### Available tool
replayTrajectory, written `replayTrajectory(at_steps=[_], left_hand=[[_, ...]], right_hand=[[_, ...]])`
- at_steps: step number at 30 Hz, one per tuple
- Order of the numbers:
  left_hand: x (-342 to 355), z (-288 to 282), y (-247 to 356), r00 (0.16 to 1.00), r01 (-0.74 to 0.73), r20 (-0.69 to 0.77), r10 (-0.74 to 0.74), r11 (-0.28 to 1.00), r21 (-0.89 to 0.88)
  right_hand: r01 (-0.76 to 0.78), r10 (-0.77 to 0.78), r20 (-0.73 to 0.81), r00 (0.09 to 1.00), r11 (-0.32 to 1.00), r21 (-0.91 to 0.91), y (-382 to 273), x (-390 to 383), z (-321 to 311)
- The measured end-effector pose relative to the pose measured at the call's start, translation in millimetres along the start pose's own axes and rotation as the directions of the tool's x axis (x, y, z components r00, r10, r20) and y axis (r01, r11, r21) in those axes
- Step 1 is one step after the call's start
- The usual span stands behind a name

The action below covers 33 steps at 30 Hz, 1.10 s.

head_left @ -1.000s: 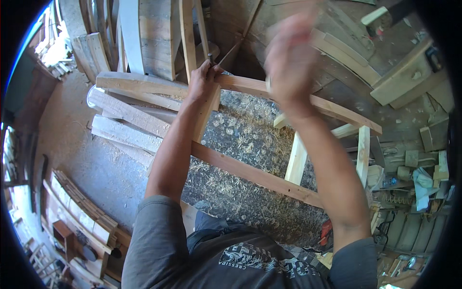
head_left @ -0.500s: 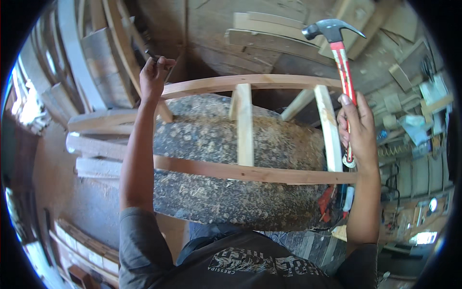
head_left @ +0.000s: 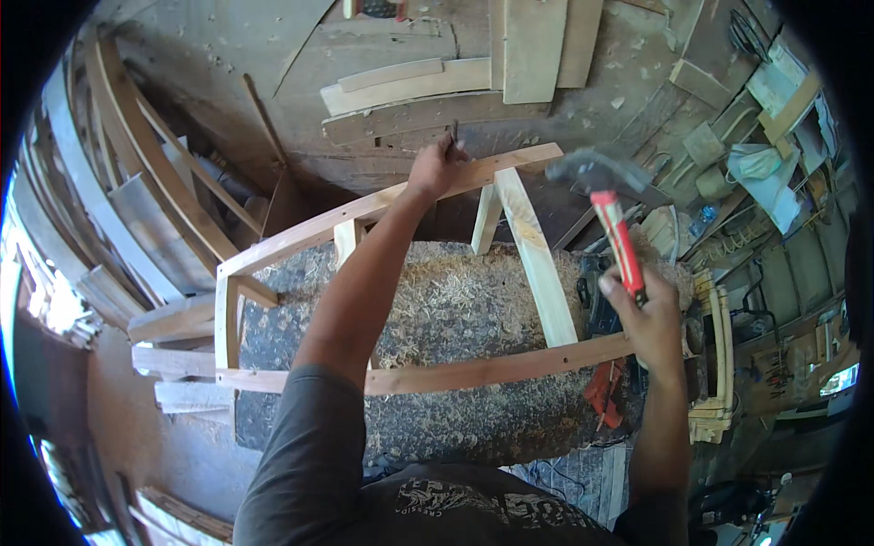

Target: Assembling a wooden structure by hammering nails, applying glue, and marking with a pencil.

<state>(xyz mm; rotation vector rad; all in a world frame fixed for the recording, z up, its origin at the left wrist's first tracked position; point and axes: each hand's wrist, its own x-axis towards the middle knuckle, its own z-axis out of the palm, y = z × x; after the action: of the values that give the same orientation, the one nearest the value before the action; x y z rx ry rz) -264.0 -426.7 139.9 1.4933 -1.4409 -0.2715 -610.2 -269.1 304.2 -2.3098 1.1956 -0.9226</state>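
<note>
My right hand (head_left: 648,314) grips the red and white handle of a claw hammer (head_left: 619,238), its head blurred by motion above the right end of the wooden frame. My left hand (head_left: 437,168) is closed in a pinch on a short dark metal rod (head_left: 454,129), held over the frame's far rail. The curved wooden frame (head_left: 482,373) has two long rails joined by several cross pieces. A pale cross piece (head_left: 535,250) slants between the rails near the right end. The frame rests on a speckled dark workbench (head_left: 437,419) strewn with shavings.
A red cloth-like thing (head_left: 602,396) lies at the bench's right end, near a dark tool (head_left: 601,300). Curved boards (head_left: 118,118) lean at the left. Loose planks (head_left: 533,50) lie on the floor beyond. Stacked curved wooden pieces (head_left: 724,355) stand at the right.
My left hand has moved right along the far rail with the rod. My right hand has lowered the hammer toward the rail's right end. The view has shifted, showing the frame's left end.
</note>
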Motion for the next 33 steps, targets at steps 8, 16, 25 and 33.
replayTrajectory(at_steps=[8,16,25,33], left_hand=[[10,15,19,0.982,0.078,0.135,-0.134,0.932,0.355],[3,13,14,0.987,0.104,0.082,-0.141,0.931,0.351],[49,40,25,0.995,0.014,0.088,0.054,0.776,-0.63],[39,63,23,0.981,0.094,0.187,0.042,0.746,-0.659]], right_hand=[[-0.112,0.122,0.102,0.987,0.988,-0.104,53,-28,5],[-0.205,0.323,0.3,0.898,0.908,-0.366,44,-32,13],[-0.145,0.195,0.212,0.958,0.963,-0.229,33,-13,1],[-0.134,0.135,0.071,0.988,0.991,-0.021,0,54,4]])
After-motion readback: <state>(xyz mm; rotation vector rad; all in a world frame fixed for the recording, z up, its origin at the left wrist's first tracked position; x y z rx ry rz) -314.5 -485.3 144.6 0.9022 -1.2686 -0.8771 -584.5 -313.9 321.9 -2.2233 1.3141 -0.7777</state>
